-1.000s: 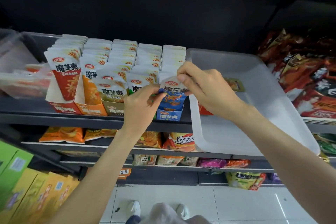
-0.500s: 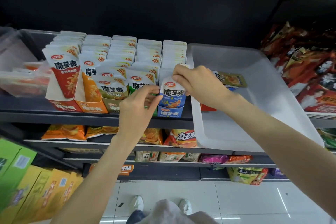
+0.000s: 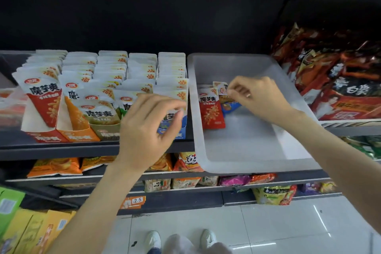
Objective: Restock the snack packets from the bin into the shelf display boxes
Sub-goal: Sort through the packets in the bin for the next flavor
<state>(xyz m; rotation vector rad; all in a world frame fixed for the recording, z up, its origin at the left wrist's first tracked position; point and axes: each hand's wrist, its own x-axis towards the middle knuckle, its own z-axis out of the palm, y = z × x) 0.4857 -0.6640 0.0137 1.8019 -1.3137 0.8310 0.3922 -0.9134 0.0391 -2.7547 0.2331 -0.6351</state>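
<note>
Translucent bin (image 3: pixel 243 150) at three o'clock holds a few packets (image 3: pixel 211 109); right hand (image 3: pixel 257 97) pinches among them, fingers curled. Left hand (image 3: pixel 148 128), loosely curled and holding nothing, hovers at the blue display box (image 3: pixel 179 130); a careless pull could drag several packets out.

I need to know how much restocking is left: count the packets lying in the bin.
3 visible in the bin: a red packet at its left wall, a blue packet beside it, and a tan-topped packet under the right hand. More may be hidden beneath that hand.
</note>
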